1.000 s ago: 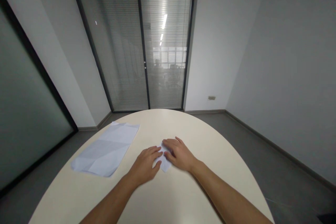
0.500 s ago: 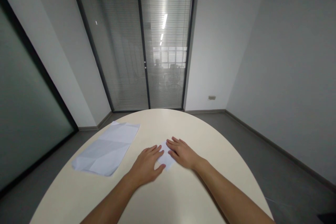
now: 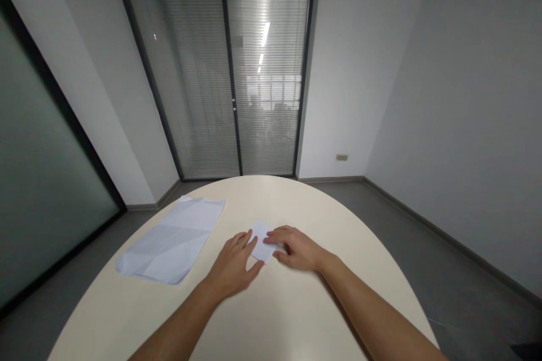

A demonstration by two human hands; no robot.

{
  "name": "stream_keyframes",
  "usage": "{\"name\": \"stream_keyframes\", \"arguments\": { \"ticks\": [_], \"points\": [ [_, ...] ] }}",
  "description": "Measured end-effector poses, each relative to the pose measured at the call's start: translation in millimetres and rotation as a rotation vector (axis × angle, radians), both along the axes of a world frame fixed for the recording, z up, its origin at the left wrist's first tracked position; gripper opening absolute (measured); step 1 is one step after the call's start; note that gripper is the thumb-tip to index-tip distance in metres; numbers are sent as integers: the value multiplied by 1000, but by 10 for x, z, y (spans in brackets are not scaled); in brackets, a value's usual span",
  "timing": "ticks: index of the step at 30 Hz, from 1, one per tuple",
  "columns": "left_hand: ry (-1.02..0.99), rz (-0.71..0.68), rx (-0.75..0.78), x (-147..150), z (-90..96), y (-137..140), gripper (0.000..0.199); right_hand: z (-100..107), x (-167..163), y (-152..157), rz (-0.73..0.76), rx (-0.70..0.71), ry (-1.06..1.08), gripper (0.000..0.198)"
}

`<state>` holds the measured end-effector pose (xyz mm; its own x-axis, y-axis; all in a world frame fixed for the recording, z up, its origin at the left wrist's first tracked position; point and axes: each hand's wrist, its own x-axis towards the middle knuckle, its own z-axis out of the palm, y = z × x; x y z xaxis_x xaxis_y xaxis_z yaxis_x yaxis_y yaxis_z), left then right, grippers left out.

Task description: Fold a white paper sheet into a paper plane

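Observation:
A small piece of folded white paper point(image 3: 259, 232) lies flat on the pale round table point(image 3: 292, 316), between my two hands. My left hand point(image 3: 235, 265) touches its left side, with the fingers apart and the thumb near the paper's lower corner. From the right, my right hand point(image 3: 293, 248) rests its fingertips on the paper's right part, thumb held apart from the fingers. Neither hand grips the paper. The fingers of the right hand cover part of its right edge.
A larger stack or sheet of creased white paper point(image 3: 173, 240) lies on the left of the table, close to the rim. Beyond the table stand glass doors with blinds point(image 3: 266, 141) in a dark frame. A socket plate point(image 3: 341, 157) sits low on the wall.
The small paper has shifted slightly away from me and to the left, and more of its top shows. My right hand's fingers have drawn together and bent; my left hand has moved slightly left.

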<state>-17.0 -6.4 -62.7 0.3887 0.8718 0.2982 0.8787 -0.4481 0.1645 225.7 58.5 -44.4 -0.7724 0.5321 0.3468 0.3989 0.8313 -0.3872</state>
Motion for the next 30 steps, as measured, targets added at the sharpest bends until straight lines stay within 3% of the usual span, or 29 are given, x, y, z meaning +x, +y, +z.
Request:
{"name": "stream_keyframes", "arguments": {
  "ticks": [6, 13, 23, 30],
  "points": [
    [-28, -5, 12, 28, 16, 10, 54, 14, 17, 28, 49, 10, 10, 27],
    [-151, -31, 35, -9, 57, 26, 34, 26, -27, -3, 10, -30, 42, 28],
    [-190, -41, 64, -31, 26, 51, 21, 44, -37, -28, -91, -42, 16, 25],
    [-233, -7, 19, -13, 68, 78, 23, 107, -34, -40, -114, -55, 4, 22]
  ]
}}
